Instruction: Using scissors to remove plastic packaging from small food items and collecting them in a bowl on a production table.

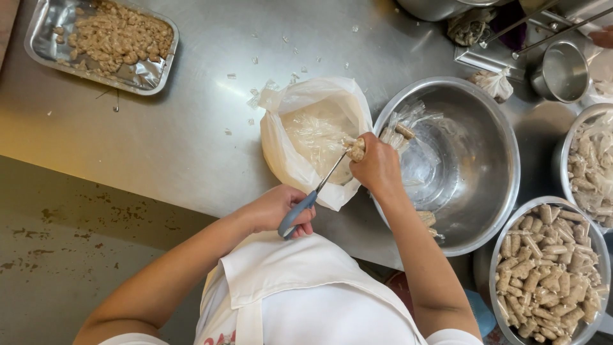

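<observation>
Scissors with blue-grey handles and steel blades [311, 199] sit gripped in the left hand [279, 207], tips meeting a small tan wrapped sausage [355, 149] pinched by the right hand [378, 167]. Both hover over an open white plastic bag [300, 137], a big round steel bowl [485, 128] just right of them.

Blue-handled scissors [313, 199] snipping small wrapped roll [355, 149].

Left hand [274, 207] on scissors [313, 198], right hand [377, 167] pinching wrapped sausage [356, 149] over plastic bag [316, 137].
</observation>
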